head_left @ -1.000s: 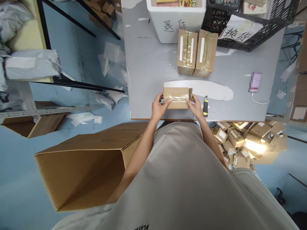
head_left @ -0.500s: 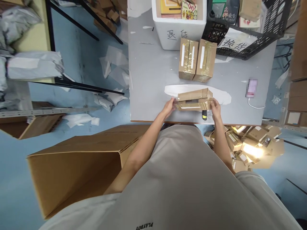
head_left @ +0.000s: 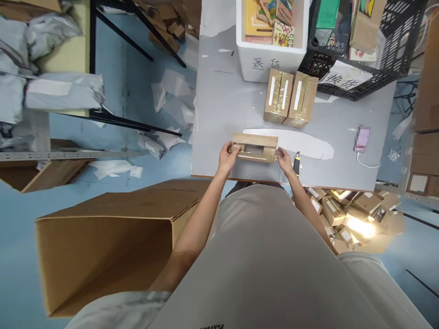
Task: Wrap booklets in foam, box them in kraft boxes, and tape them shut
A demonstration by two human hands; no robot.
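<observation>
A small cardboard box (head_left: pixel 255 156) with its top flaps parted lies near the table's front edge, and a dark gap shows between the flaps. My left hand (head_left: pixel 227 157) is closed on its left end, fingers on the flap there. At the opposite end my right hand (head_left: pixel 284 161) grips the box's right edge. Just right of that hand rests a utility knife (head_left: pixel 297 164) with a black and yellow handle. A long white sheet (head_left: pixel 308 144) lies partly behind the box. What the box holds cannot be made out.
Two taped boxes (head_left: pixel 278 96) stand farther back, before a white foam bin (head_left: pixel 274 55) and a black crate (head_left: pixel 360 89), both holding books. A phone (head_left: pixel 362 138) with a cable lies right. A large open carton (head_left: pixel 103 219) stands left on the floor; several small boxes (head_left: pixel 343 214) lie piled right.
Both hands have shifted left with the box, and its flaps stand wider apart. The utility knife, partly covered before, now shows in full. The view has moved slightly.
</observation>
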